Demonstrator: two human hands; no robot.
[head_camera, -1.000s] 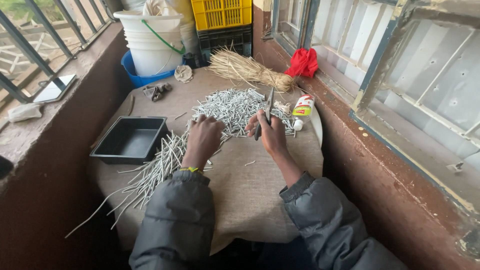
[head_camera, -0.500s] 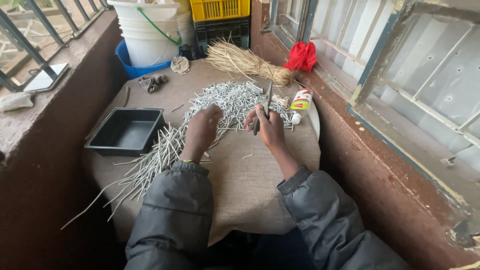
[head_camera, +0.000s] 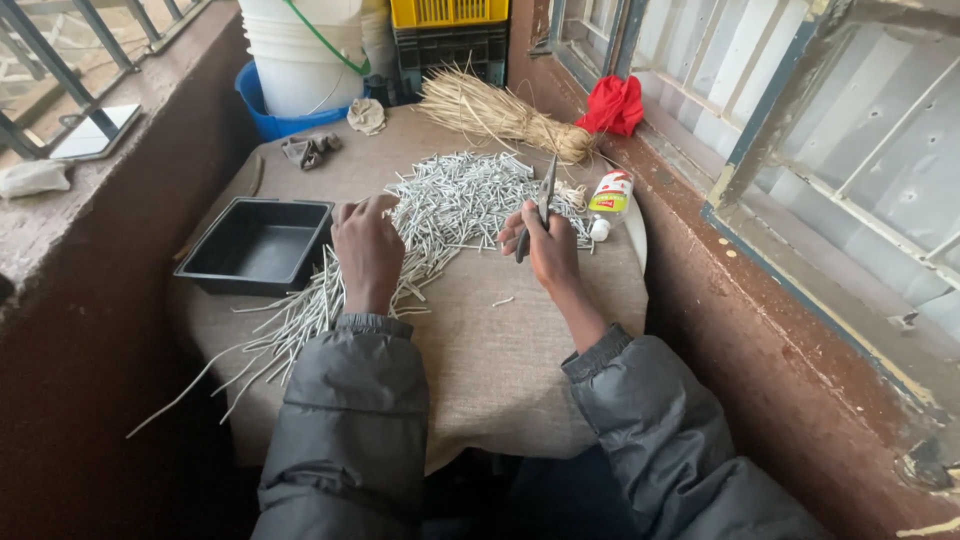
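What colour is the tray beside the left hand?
Black: the rectangular tray is plain black, seen clearly in the head view, just beside the left hand.

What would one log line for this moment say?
left hand: on white sticks | right hand: holds scissors | black tray: left of hands

Brown walls (head_camera: 90, 330), barred window (head_camera: 800, 120) rt, railing (head_camera: 60, 60) lt, daylight.
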